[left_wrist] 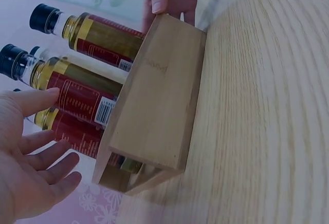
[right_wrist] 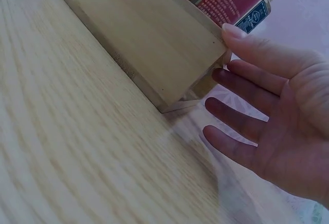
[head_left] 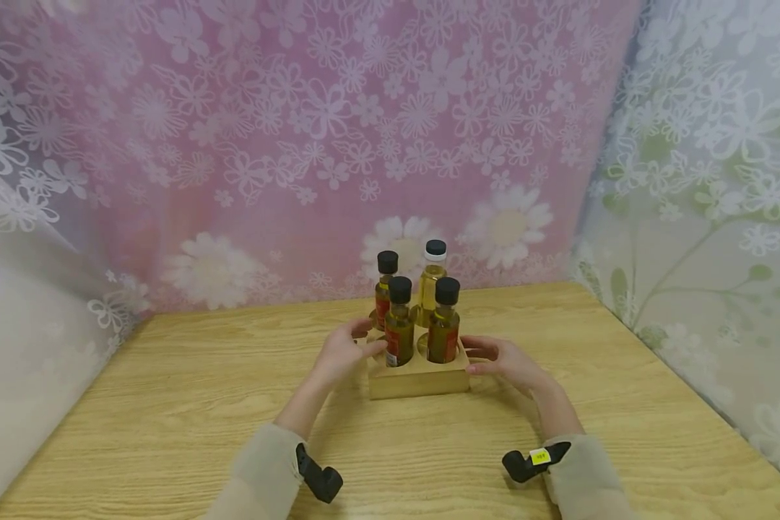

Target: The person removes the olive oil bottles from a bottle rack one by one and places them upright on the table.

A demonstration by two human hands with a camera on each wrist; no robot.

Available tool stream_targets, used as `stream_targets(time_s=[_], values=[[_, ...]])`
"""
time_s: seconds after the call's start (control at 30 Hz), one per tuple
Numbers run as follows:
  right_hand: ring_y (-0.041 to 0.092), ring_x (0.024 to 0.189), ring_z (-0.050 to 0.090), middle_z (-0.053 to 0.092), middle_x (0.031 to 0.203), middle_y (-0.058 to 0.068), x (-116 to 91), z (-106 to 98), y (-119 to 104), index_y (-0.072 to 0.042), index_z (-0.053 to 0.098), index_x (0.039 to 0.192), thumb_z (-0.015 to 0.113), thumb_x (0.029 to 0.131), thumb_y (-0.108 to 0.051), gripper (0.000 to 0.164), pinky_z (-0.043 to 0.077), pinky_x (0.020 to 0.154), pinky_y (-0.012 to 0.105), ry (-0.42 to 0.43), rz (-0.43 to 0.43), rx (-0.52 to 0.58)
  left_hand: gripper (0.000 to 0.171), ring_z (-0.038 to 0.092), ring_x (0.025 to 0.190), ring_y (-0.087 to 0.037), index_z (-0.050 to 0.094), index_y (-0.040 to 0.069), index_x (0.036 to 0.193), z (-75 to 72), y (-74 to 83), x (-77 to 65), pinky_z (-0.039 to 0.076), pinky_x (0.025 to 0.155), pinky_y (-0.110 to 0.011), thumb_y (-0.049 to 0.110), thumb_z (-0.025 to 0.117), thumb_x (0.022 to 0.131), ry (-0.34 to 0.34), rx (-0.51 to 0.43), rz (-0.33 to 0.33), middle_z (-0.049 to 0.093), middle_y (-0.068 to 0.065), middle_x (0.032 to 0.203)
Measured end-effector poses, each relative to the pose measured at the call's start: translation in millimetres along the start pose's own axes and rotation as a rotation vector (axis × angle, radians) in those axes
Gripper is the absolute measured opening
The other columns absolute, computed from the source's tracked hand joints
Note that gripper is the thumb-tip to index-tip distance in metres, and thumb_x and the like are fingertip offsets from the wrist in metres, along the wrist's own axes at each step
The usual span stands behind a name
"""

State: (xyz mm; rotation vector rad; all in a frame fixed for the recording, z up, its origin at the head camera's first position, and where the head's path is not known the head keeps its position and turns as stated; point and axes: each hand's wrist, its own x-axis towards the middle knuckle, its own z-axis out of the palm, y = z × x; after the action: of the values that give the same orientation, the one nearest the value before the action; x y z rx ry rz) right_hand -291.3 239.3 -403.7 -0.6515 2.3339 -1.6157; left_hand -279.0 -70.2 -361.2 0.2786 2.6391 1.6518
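A wooden bottle rack point(head_left: 419, 384) stands on the table with several black-capped bottles in its round holes. In front are two dark bottles with red labels, the left one point(head_left: 399, 341) and the right one point(head_left: 443, 336). Behind them stand another red-labelled bottle point(head_left: 382, 300) and a paler yellow oil bottle point(head_left: 432, 285) with a white neck band. My left hand point(head_left: 341, 354) is spread beside the rack's left end, thumb overlapping the front left bottle in the left wrist view. At the right end, my right hand point(right_wrist: 293, 116) has its thumb at the rack's upper corner, fingers loosely extended.
The wood-grain table point(head_left: 221, 404) extends around the rack on every side. A pink flowered curtain point(head_left: 299, 144) hangs along the back edge, and a pale flowered curtain point(head_left: 708, 217) borders the right side. Both wrists wear black camera mounts point(head_left: 318, 477).
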Motion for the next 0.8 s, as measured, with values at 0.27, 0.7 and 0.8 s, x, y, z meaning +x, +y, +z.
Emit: stream_targets(time_s=[0.27,0.7,0.8], values=[[0.043,0.126,0.036,0.037,0.139,0.028,1,1,6,0.008,0.034,0.139,0.068,0.085,-0.011,0.067,0.035,0.099,0.049,0.013,0.010,0.053,0.060,0.048,0.112,-0.033,0.048,0.001,0.126,13.3,11.3,6.9,0.042,0.092,-0.044,0.024,0.075,0.078,0.055,-0.104,0.051,0.053,-0.015,0.119],[0.043,0.126,0.036,0.036,0.139,0.028,0,1,8,0.007,0.033,0.140,0.067,0.085,-0.011,0.067,0.038,0.098,0.047,0.016,0.032,0.072,0.062,0.052,0.103,-0.027,0.044,0.003,0.130,35.1,18.1,14.2,0.048,0.083,-0.040,0.021,0.075,0.079,0.059,-0.155,0.064,0.053,-0.012,0.117],[0.043,0.125,0.037,0.036,0.139,0.028,-1,0,7,0.006,0.033,0.140,0.067,0.085,-0.012,0.067,0.039,0.097,0.046,0.015,0.041,0.071,0.061,0.050,0.106,-0.028,0.046,0.004,0.129,37.0,17.9,14.1,0.045,0.086,-0.041,0.022,0.076,0.079,0.085,-0.151,0.062,0.052,-0.011,0.119]])
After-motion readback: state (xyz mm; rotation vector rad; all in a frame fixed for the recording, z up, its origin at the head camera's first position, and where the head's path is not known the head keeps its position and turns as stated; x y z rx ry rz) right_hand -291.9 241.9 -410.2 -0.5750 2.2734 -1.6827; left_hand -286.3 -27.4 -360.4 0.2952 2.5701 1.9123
